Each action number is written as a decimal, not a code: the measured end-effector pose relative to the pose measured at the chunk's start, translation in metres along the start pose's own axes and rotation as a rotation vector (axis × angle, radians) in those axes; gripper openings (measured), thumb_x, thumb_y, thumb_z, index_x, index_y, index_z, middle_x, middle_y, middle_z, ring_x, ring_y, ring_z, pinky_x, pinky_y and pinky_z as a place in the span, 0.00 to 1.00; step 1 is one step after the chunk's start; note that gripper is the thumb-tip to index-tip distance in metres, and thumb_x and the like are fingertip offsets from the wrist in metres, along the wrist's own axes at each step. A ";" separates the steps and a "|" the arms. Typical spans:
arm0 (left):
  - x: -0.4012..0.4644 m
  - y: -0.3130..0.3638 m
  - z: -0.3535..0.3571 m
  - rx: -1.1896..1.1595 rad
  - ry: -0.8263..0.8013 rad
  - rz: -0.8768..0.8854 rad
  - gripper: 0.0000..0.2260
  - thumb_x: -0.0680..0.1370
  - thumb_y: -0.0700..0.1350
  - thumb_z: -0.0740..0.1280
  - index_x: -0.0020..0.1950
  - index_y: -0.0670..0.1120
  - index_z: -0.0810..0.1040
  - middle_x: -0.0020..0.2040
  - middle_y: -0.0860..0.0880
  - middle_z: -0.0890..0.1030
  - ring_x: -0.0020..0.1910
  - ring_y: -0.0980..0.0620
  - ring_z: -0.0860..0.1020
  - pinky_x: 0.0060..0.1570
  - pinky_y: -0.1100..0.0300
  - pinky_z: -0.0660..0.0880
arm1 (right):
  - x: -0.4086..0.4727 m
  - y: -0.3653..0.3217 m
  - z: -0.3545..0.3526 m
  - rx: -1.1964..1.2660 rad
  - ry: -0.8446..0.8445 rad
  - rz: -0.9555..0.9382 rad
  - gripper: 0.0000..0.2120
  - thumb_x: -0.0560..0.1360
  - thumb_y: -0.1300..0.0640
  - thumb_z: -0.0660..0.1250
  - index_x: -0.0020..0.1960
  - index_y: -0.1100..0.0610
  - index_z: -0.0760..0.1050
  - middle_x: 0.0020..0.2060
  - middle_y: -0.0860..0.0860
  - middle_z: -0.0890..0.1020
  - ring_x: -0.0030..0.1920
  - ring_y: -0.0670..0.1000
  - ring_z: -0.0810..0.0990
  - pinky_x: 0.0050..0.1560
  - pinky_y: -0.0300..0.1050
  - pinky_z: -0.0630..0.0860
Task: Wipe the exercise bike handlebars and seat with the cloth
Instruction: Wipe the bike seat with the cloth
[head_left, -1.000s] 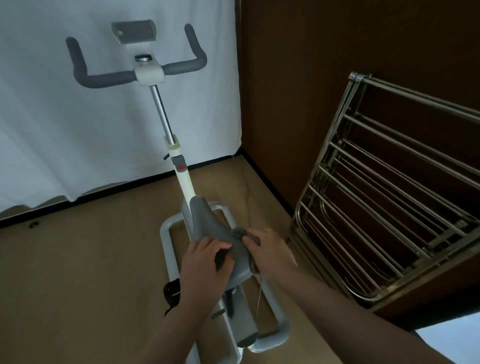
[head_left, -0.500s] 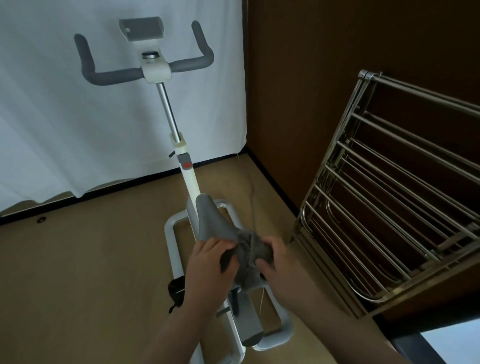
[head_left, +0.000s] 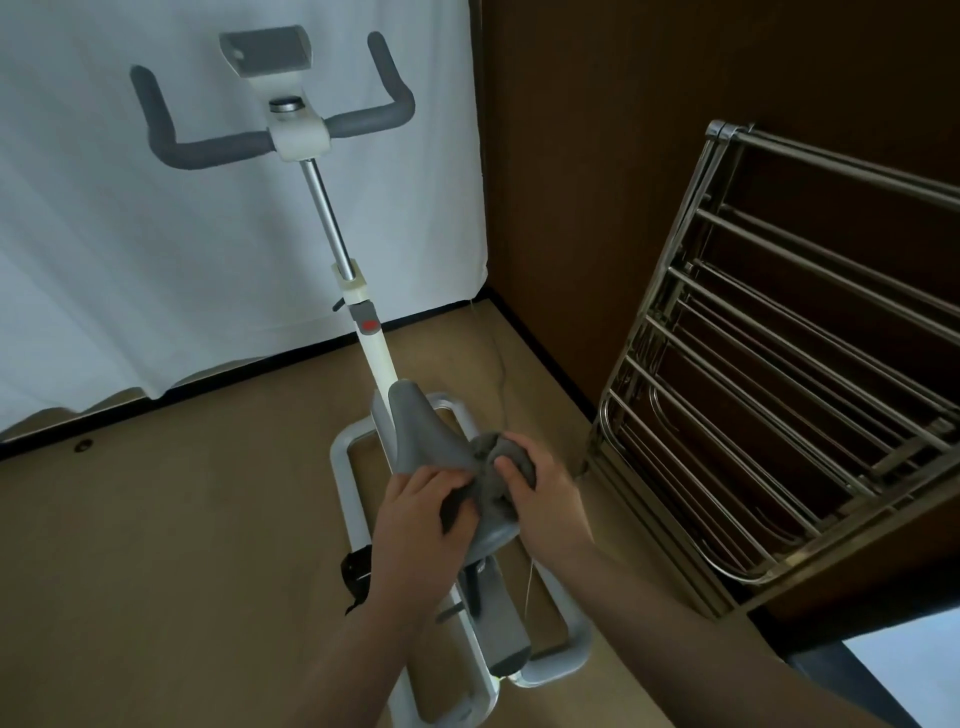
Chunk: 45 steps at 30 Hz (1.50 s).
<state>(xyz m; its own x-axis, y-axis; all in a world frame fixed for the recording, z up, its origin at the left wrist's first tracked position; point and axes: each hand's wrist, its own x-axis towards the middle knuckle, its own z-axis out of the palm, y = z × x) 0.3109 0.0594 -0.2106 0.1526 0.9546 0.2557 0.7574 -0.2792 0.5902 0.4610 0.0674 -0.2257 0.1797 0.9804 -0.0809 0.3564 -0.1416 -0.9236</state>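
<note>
Grey cloth (head_left: 491, 475) is bunched on the rear of the seat (head_left: 431, 441), gripped by the curled right hand (head_left: 545, 499); the seat's left edge is held by the left hand (head_left: 415, 525).

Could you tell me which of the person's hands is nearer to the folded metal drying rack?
The right hand: it grips the cloth on the seat's rack-facing side. The left hand is on the seat's opposite side, farther from the drying rack.
</note>
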 end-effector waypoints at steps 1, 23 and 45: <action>0.000 -0.001 -0.001 -0.002 -0.006 0.010 0.10 0.75 0.44 0.68 0.56 0.52 0.80 0.53 0.59 0.79 0.49 0.59 0.67 0.48 0.72 0.63 | -0.003 0.000 0.004 -0.021 0.025 -0.003 0.18 0.78 0.45 0.61 0.68 0.45 0.69 0.61 0.47 0.75 0.61 0.48 0.74 0.61 0.50 0.75; -0.001 -0.018 -0.010 0.010 -0.109 0.113 0.15 0.77 0.52 0.60 0.61 0.53 0.78 0.59 0.61 0.76 0.57 0.64 0.67 0.58 0.64 0.65 | -0.001 0.003 0.004 -0.168 0.017 0.023 0.13 0.76 0.46 0.64 0.60 0.43 0.73 0.54 0.42 0.76 0.55 0.47 0.75 0.57 0.48 0.75; 0.019 -0.061 -0.030 -0.074 -0.310 0.380 0.20 0.76 0.57 0.58 0.63 0.52 0.78 0.59 0.61 0.76 0.58 0.65 0.65 0.58 0.68 0.65 | -0.065 -0.016 0.068 0.143 0.608 0.214 0.14 0.75 0.51 0.68 0.59 0.41 0.72 0.54 0.42 0.75 0.55 0.43 0.75 0.56 0.42 0.75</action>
<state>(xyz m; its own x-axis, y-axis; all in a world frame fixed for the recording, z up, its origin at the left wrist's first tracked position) 0.2488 0.0910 -0.2188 0.5989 0.7670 0.2304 0.5664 -0.6091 0.5552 0.3815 0.0150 -0.2305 0.7339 0.6745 -0.0804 0.1379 -0.2638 -0.9547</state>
